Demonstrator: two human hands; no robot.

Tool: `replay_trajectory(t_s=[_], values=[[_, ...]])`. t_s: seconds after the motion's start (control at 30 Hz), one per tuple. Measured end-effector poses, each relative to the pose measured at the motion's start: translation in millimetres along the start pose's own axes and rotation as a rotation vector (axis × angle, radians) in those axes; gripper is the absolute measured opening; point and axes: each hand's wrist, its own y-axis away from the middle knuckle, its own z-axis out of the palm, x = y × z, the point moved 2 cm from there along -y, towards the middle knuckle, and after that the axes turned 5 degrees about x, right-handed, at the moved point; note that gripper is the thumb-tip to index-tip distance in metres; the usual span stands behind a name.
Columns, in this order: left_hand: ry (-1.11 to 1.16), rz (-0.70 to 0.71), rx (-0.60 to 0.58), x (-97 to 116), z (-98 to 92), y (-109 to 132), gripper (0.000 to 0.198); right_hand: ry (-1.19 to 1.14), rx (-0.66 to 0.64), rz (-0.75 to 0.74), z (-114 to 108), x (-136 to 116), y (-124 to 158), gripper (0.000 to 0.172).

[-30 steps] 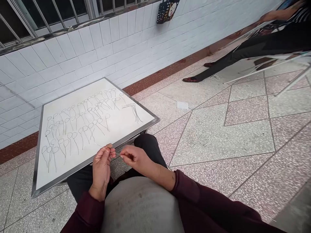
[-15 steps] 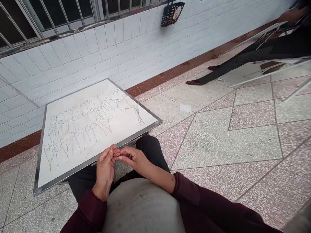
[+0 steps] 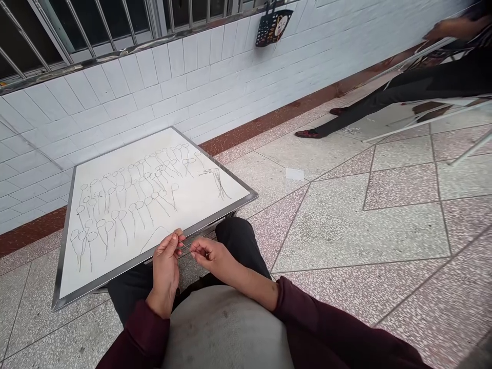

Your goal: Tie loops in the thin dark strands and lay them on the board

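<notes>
My left hand and my right hand are held close together over my lap, each pinching an end of one thin dark strand. The strand's free end trails left onto the white board. The board, with a metal rim, lies in front of me. Rows of several looped strands lie on it, and a small bundle of loose straight strands sits near its right corner.
A white tiled wall with a barred window runs behind the board; a dark pouch hangs from it. Another person's legs stretch out at the top right beside a metal-framed chair. A scrap of paper lies on the terrazzo floor.
My hands came together fingertip to fingertip half a second ago and have now drawn slightly apart, with the strand stretched between them. The camera has tilted a little.
</notes>
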Motion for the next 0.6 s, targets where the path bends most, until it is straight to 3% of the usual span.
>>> replay_trajectory(t_s=[0.23, 0.6], values=[[0.067, 0.015, 0.069, 6, -4.0, -7, 0.031, 0.097, 0.005, -0.065, -3, -3, 3, 0.008], [0.059, 0.010, 0.031, 3, 4.2, -5, 0.034, 0.292, 0.010, -0.183, -1, -3, -7, 0.005]])
